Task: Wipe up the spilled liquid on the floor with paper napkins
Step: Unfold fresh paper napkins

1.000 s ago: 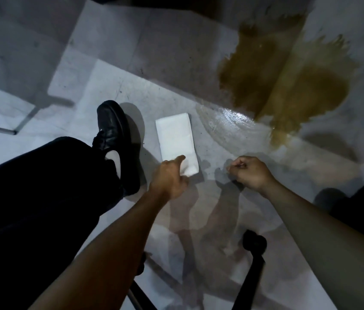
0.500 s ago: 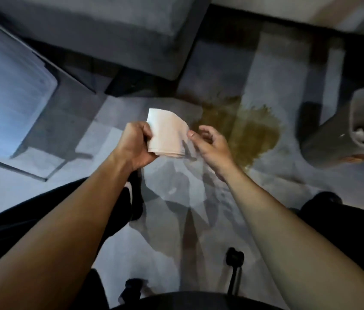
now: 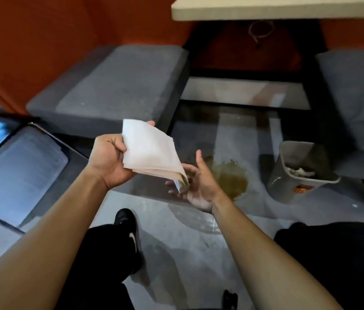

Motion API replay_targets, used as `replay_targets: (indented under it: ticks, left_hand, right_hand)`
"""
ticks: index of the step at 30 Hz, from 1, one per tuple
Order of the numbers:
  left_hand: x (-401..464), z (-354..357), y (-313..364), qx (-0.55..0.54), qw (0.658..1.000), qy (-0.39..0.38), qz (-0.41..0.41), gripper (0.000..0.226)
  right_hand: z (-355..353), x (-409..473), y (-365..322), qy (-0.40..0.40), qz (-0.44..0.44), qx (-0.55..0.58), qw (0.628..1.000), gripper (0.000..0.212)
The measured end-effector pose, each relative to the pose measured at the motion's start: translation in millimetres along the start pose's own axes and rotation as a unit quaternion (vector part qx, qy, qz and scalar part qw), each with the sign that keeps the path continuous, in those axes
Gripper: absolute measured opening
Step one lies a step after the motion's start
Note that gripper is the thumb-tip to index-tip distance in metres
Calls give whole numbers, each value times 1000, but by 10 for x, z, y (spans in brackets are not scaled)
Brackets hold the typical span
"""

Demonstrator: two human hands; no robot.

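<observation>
1. My left hand [image 3: 109, 159] is gripping a stack of paper napkins [image 3: 152, 153], thumb on top, holding it up over the floor.
2. My right hand [image 3: 198, 186] is lying open, palm up, just under the stack's drooping lower corner.
3. The brown spill [image 3: 232, 180] is sitting on the floor [image 3: 176, 253] beyond my right hand.
4. A grey bin [image 3: 297, 171] is standing right of the spill.

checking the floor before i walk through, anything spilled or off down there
Yes: a brown puddle lies on the grey floor beside a tilted bin, not yet wiped. The stack of napkins in the left hand has a wet, stained lower corner.
</observation>
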State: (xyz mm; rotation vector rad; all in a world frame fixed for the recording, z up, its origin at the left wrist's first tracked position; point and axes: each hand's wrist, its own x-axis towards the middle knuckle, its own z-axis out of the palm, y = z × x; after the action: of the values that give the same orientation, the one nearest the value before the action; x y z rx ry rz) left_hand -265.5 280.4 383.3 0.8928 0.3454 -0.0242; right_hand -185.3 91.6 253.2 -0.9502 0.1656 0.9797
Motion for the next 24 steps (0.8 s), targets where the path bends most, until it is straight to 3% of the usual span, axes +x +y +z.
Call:
replay_targets:
  ticks: [2,8,12,14,16,18,20,24]
  left_hand:
    - [-107,52,97,1,1000,-3,7,90]
    - [-417,147,419,38,999,0,38,85]
    - [-578,108,446,41,998,12,43,81]
    - [-651,115,428,41,998,12,52,85]
    - [-713,153,394,44,997,7,60,89]
    - [-772,200,354,44,997,1,65,90]
    - [-812,219,314,49,996,6,71,88]
    - [-900,180,259,55,995,33,76,81]
  right_hand:
    - [138,-129,-77,-12,-21,-20,1000,89]
    - [363,-392,-307,31,-152,-29,987,47]
    - [463,-578,-386,47,-247,-107,962,62]
    - [544,-683,-382,85,-274,-241,927,63]
    - [647,-770,-338,135,-301,-377,865,51]
    - [778,-830,-269,125,-314,-431,837,42]
    - [916,-894,-189,76,-295,-417,856,36]
    - [1087,-1048,-122,11,-177,-241,954,28]
